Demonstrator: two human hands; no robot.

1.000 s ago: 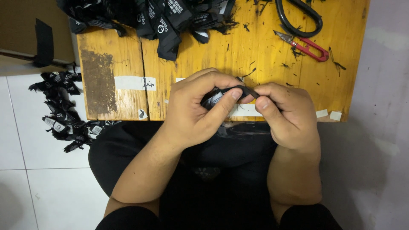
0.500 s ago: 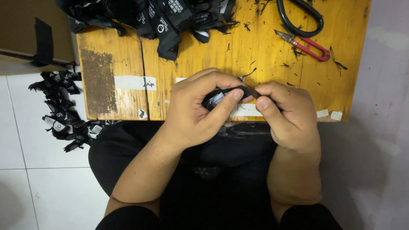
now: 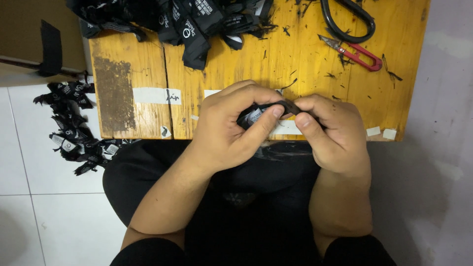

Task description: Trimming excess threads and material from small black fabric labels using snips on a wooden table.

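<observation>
Left hand (image 3: 231,130) and right hand (image 3: 327,133) are both pinched shut on one small black fabric label (image 3: 263,111), held betw. thumbs and forefingers just above the near edge of the wooden tabletop (image 3: 236,74). Beyond the label, a heap of black labels (image 3: 182,19) lies at the tabletop's far edge w/ red snips (image 3: 354,51) to the right. More labels (image 3: 74,128), prob. the same kind, lie on the floor left of the tabletop.

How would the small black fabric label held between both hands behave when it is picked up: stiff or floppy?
Probably floppy: the black label curls between the left hand and right hand. Likely very light, since fingertips alone pinch it. Similar labels on the wooden table lie crumpled in a pile.
</observation>
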